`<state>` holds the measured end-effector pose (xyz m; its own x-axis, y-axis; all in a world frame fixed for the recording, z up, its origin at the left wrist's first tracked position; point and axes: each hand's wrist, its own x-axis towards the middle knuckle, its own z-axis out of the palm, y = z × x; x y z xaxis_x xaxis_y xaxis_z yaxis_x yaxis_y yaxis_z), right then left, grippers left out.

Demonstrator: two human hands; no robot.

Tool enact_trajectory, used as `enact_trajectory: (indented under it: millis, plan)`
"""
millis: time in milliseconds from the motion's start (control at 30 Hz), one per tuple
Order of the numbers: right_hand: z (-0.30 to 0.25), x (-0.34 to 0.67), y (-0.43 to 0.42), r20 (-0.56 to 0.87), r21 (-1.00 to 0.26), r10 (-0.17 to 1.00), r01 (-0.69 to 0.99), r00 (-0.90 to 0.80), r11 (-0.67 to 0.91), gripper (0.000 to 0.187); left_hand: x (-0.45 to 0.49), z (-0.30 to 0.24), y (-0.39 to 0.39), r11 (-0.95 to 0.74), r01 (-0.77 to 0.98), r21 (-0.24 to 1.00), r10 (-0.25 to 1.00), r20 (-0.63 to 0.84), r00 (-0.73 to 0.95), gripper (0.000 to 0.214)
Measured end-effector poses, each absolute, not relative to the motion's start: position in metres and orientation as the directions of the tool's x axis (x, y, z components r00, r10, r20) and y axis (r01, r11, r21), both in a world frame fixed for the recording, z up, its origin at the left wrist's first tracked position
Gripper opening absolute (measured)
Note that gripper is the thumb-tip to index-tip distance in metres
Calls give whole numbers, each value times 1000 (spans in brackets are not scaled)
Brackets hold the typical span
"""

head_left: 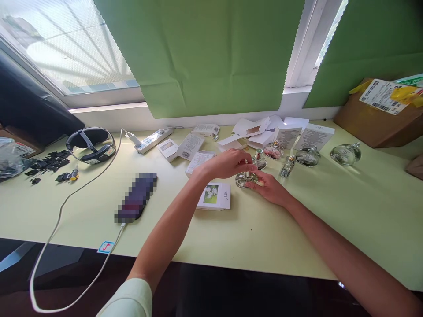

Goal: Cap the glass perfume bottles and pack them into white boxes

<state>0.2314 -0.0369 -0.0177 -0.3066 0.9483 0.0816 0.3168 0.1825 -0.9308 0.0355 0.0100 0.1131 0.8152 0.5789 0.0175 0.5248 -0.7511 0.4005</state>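
Observation:
A round clear glass perfume bottle [243, 181] stands on the table between my hands. From above, my left hand [231, 163] is closed at the bottle's top, its fingers pinching around the neck and hiding what exactly they grip. Low on the bottle's right side, my right hand [269, 188] holds the glass with thumb and fingers. Just behind stands another bottle with a green-and-silver top [258, 155]. A white box with a flower picture [213, 196] lies under my left wrist, in front of the bottle.
Farther right are a pink-tinted bottle [273, 150], a slim bottle [287, 167] and round bottles [307, 156]. Opened white cartons [190, 146] lie behind. Leftward are a phone [137, 197] on a cable, a power strip [153, 140], a headset [90, 145] and a cardboard box [373, 119] back right.

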Motion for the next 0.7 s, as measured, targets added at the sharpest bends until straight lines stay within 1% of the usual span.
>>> enact_trajectory:
  millis: [67, 167, 233, 333, 400, 500, 600, 700]
  plan:
    - [-17, 231, -37, 92, -934, 944, 300, -317, 192, 46, 36, 113, 10, -751, 521, 406, 578, 22, 816, 42]
    - [-16, 231, -37, 98, -938, 941, 287, -324, 197, 47, 35, 115, 10, -765, 511, 391, 578, 67, 813, 44]
    - [-15, 230, -37, 86, -940, 945, 290, -316, 182, 49, 35, 117, 10, -767, 511, 388, 594, 127, 795, 42]
    - [-14, 230, -38, 85, -941, 943, 286, -323, 182, 47, 42, 119, 5, -755, 499, 425, 631, 263, 730, 40]
    - [-15, 230, -38, 93, -937, 944, 294, -317, 191, 47, 50, 117, 0, -760, 473, 446, 626, 303, 719, 41]
    - [-16, 231, -36, 108, -921, 940, 324, -322, 216, 44, 61, 107, -8, -775, 484, 407, 598, 222, 770, 44]
    - [-17, 231, -34, 141, -910, 920, 317, -365, 266, 37, 68, 95, -13, -791, 542, 283, 592, 132, 795, 50]
    - [-18, 230, -33, 169, -919, 910, 272, -379, 284, 33, 69, 92, -16, -793, 586, 167, 606, 113, 787, 53]
